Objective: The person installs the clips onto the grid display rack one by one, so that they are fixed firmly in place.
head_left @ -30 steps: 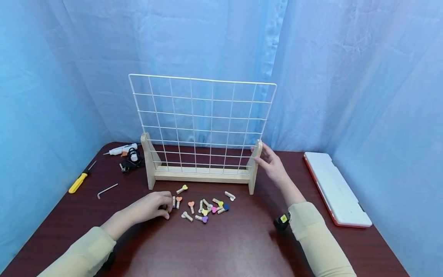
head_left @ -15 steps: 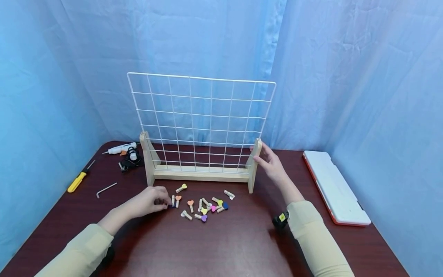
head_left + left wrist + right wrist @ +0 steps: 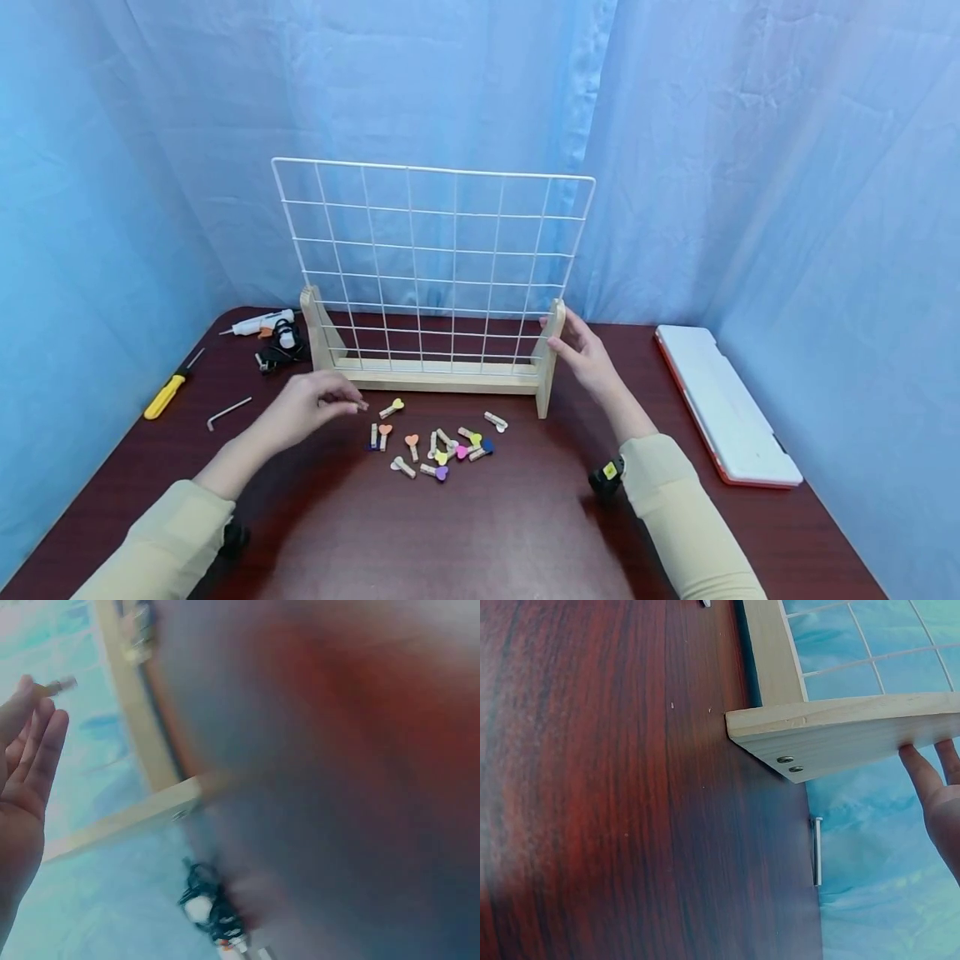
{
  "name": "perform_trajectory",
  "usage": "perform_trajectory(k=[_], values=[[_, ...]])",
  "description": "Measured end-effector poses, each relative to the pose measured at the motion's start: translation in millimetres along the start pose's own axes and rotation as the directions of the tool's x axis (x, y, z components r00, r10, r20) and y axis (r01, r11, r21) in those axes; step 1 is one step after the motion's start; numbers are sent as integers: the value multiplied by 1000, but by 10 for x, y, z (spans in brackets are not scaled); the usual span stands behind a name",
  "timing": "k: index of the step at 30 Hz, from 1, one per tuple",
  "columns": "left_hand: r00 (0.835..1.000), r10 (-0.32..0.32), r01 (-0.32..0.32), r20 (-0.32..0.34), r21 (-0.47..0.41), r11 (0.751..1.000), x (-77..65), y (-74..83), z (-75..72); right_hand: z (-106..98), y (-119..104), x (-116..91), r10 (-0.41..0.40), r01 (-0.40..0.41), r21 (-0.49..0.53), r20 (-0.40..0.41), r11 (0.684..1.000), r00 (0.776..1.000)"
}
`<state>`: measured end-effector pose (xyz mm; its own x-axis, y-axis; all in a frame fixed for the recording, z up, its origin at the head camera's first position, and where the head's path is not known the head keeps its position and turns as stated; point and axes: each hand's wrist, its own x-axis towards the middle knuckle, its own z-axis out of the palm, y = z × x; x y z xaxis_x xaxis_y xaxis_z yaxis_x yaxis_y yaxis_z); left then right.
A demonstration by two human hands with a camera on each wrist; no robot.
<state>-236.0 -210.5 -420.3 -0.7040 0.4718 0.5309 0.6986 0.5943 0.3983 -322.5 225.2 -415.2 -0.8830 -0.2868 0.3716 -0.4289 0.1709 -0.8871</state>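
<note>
My left hand (image 3: 303, 408) pinches a small wooden clothespin (image 3: 58, 687) between thumb and fingertips, raised off the table near the left foot of a wire grid stand. The stand has a white wire grid (image 3: 435, 250) set upright between two wooden side pieces joined by a wooden base bar (image 3: 442, 382). My right hand (image 3: 592, 358) holds the right side piece (image 3: 550, 367), thumb at the front and fingertips showing behind it. Several heart clothespins (image 3: 412, 447), in orange, yellow, white, pink, purple and blue, lie scattered in front of the stand.
At the left lie a yellow screwdriver (image 3: 167, 395), a hex key (image 3: 228, 412), a white glue gun (image 3: 260, 322) and a black bundled cable (image 3: 285, 346). A long white case (image 3: 723, 408) lies at the right. Blue curtains (image 3: 450, 83) surround the table.
My left hand has lifted from beside the clothespins and moved up and left, carrying one clothespin. My right hand stays on the stand's side piece.
</note>
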Motion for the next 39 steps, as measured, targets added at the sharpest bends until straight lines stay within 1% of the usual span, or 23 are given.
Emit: perform_trajectory(k=[2,3,5,7,8,10,12,15,17,18,20,22,23,24,25,27,30,31,33,36,39], values=[[994,-19,23,-107,37,999,61,5,-117,3,-2,3,4,-4,2,4,1000,1000],[987,-40,50,-158,57,997,91,7,-180,5,-7,2,5,-5,2,8,1000,1000],[962,-104,126,-252,71,990,147,4,-308,9,-37,-5,4,-4,0,17,1000,1000],[927,-186,210,-327,39,977,205,1,-432,20,-93,-16,1,-1,2,21,1000,1000],[904,-231,257,-359,25,966,235,1,-492,26,-128,-22,-3,3,-1,23,1000,1000],[855,-319,337,-410,-29,941,292,-11,-599,36,-188,-32,-13,13,-3,26,1000,1000],[803,-401,411,-440,-77,908,341,-34,-692,28,-161,-22,-21,21,-9,22,1000,1000],[717,-517,504,-468,-165,848,391,-87,-800,7,-68,2,-20,20,-21,18,1000,1000],[658,-586,563,-473,-207,800,419,-127,-851,-6,-7,15,-13,14,-30,15,999,1000],[628,-615,585,-476,-232,777,434,-146,-869,-4,-13,13,-6,7,-31,16,999,1000],[577,-663,615,-477,-281,737,467,-187,-902,1,-52,1,3,-2,-33,21,999,1000],[535,-695,634,-481,-314,706,501,-230,-919,11,-107,-12,4,-3,-31,25,1000,1000],[517,-706,638,-483,-332,695,517,-248,-922,17,-137,-20,4,-3,-28,28,1000,1000],[504,-715,639,-484,-348,686,535,-264,-920,22,-166,-27,3,-2,-25,31,1000,1000],[496,-721,642,-484,-356,679,552,-278,-917,28,-193,-34,1,0,-23,32,1000,999],[487,-732,648,-477,-365,668,583,-290,-892,38,-228,-46,0,0,-20,32,1000,999],[486,-743,655,-461,-370,658,636,-289,-826,37,-248,-58,0,1,-17,29,1000,1000],[487,-742,657,-460,-367,658,651,-286,-805,36,-244,-61,2,-1,-12,27,1000,1000],[484,-743,663,-462,-361,656,674,-275,-767,34,-224,-63,3,-3,-4,28,1000,1000],[480,-738,663,-474,-356,659,696,-265,-732,25,-163,-48,6,-7,17,34,1000,999],[478,-737,649,-478,-374,663,703,-271,-713,8,-84,-24,9,-10,34,38,999,999]])
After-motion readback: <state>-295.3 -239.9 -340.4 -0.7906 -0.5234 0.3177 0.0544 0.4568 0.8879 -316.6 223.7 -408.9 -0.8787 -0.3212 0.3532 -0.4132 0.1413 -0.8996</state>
